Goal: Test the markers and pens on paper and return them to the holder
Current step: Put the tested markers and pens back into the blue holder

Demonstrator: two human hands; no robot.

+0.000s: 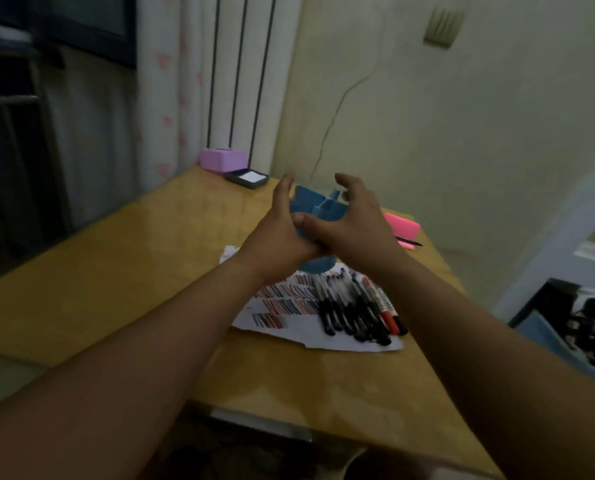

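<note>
Beyond our left hand (282,233), at the far corner of the surface (116,271), we see a lilac box (222,160) with a dark tray (240,183) just beside it. Right of our right hand (355,220) lies a pink pad (401,226). A curtain (185,81) hangs beyond the left hand.

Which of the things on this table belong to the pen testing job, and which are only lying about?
For the job: blue holder, gripped by left hand and right hand; pens and markers; scribbled paper under them.
Lying about: purple box; dark tray; pink block.
</note>
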